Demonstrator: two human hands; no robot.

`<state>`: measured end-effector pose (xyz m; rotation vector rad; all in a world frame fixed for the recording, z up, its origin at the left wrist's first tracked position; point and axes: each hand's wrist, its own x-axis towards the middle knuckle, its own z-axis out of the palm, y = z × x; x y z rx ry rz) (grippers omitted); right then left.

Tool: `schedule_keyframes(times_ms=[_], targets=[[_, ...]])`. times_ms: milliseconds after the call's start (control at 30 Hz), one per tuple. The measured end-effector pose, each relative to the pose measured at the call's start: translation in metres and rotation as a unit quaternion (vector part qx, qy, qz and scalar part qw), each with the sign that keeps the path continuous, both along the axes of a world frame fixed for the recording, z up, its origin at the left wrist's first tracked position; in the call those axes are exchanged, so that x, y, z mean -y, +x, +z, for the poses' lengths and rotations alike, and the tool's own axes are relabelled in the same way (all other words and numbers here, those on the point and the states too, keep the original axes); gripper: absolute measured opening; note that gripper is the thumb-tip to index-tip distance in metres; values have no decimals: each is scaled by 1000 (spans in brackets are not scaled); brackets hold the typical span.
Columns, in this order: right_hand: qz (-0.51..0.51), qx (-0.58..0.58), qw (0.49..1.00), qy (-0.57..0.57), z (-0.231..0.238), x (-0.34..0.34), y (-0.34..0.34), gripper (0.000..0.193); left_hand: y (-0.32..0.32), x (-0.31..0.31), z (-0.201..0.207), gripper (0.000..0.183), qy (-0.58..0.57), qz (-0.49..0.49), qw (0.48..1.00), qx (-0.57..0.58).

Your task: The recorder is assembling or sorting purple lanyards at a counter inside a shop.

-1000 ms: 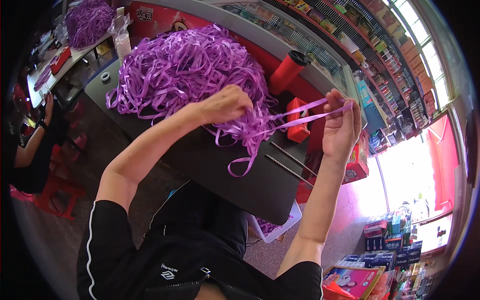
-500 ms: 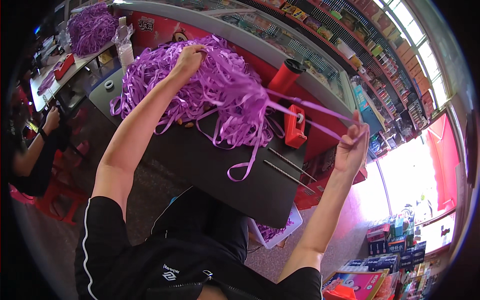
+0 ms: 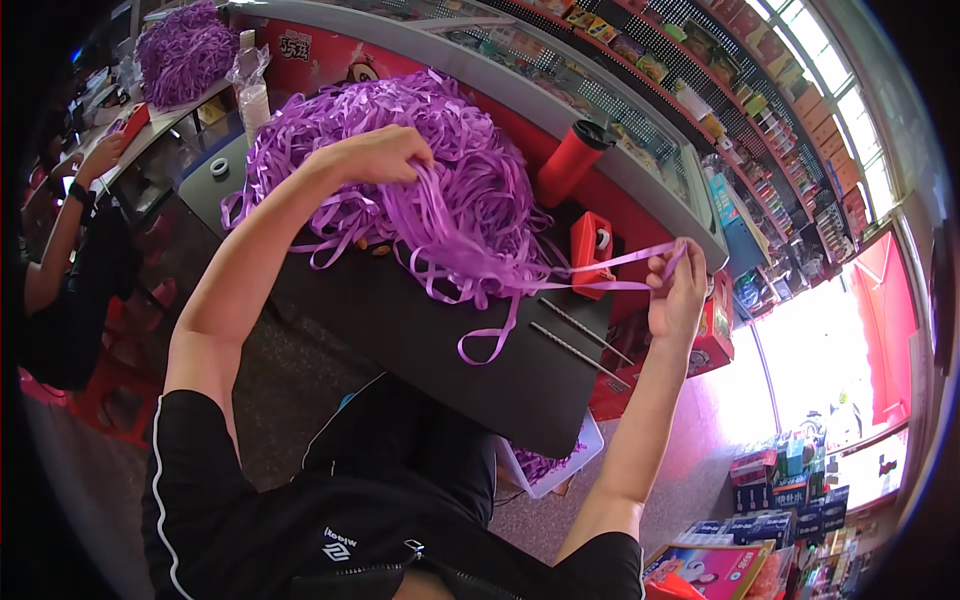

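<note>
The left hand (image 3: 385,155) is closed on a bunch (image 3: 440,225) at the front of the purple pile (image 3: 480,150) on the table (image 3: 450,370), while the right hand (image 3: 678,290), well apart from it, pinches a loop of ribbon (image 3: 625,259) drawn out past the table's right side. A hard pull could tighten a knot where strands cross, or, with the ribbon passing across the red dispenser (image 3: 588,262) in view, snag and tip it.
</note>
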<state>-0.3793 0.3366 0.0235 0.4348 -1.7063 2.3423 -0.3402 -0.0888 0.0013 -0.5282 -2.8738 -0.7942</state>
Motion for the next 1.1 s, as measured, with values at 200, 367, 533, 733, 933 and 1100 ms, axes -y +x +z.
schedule_keyframes(times_ms=[200,367,533,733,933,1100], targets=[[111,-108,988,28,56,74,51,16,14,-49,15,53,-2,-101,984,-146],[185,-184,965,38,83,94,69,16,-17,-86,10,62,250,-194,948,28],[265,-203,942,31,78,94,73,19,-28,-122,-30,69,146,-309,940,19],[319,-203,925,-17,82,78,67,22,-49,-142,-46,56,79,-427,864,255],[301,-179,934,-68,71,45,54,23,-41,-140,-47,36,160,-412,850,287],[345,-200,913,-86,60,31,58,18,-56,-106,-31,28,24,-363,929,71]])
